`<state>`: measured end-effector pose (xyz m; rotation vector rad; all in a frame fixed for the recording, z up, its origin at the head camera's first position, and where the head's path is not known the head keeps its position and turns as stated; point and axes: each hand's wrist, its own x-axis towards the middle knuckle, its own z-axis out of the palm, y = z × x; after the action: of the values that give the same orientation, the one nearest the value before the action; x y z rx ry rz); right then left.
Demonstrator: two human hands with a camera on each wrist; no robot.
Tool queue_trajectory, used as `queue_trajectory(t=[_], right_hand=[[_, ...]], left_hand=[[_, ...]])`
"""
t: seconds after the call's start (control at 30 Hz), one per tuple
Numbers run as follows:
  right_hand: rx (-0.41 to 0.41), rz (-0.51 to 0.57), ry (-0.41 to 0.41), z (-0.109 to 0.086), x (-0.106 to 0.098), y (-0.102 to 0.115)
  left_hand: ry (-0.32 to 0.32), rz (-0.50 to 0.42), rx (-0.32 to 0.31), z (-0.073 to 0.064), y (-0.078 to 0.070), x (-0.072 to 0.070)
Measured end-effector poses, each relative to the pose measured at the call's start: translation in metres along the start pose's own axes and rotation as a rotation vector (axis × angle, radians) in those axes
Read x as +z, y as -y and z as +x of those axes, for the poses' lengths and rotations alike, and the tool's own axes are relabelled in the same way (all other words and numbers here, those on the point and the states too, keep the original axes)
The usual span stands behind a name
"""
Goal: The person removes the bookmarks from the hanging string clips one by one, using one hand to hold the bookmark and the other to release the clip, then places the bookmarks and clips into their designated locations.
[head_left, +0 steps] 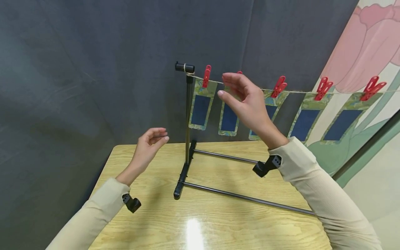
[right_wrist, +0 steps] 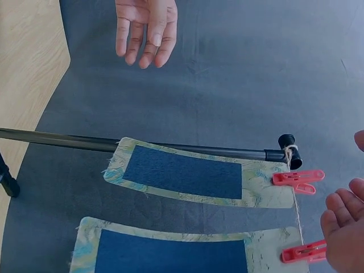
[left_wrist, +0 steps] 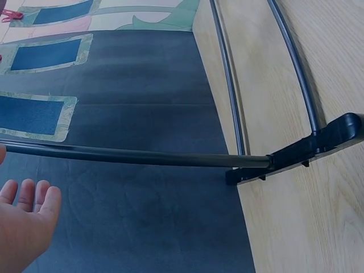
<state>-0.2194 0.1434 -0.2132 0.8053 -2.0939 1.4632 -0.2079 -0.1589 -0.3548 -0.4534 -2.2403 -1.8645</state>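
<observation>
Left hand at eight o'clock and right hand at two in head view, empty and apart; brushing the cord could dislodge a clothespin.

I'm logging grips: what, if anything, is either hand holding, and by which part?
Nothing is held: the left hand is empty, and the right hand, near a red clip, is empty too.

Cards are bordered in marbled green-blue, panels coloured navy. Clothespins coloured red, stand foot black. Tabletop patterned with yellow wood grain. Backdrop coloured dark grey-blue.
</observation>
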Motion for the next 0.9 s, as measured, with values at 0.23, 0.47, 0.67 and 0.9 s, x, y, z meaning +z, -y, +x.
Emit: queue_trajectory(t=[0.23, 0.47, 0.67, 0.9], right_hand=[[0.021, -0.048, 0.005, 0.009, 0.003, 0.001], [0.040, -0.076, 0.010, 0.017, 0.005, 0.002], [0.048, -0.079, 0.015, 0.024, 0.009, 0.002], [0.046, -0.097, 0.020, 0.030, 0.012, 0.002]], left_hand=[[0.019, 0.016, -0.021, 0.002, -0.004, 0.001], [0.017, 0.011, -0.026, 0.005, -0.005, 0.001], [0.028, 0.020, -0.038, 0.007, -0.006, 0.001], [0.048, 0.051, -0.064, 0.008, -0.010, 0.001]])
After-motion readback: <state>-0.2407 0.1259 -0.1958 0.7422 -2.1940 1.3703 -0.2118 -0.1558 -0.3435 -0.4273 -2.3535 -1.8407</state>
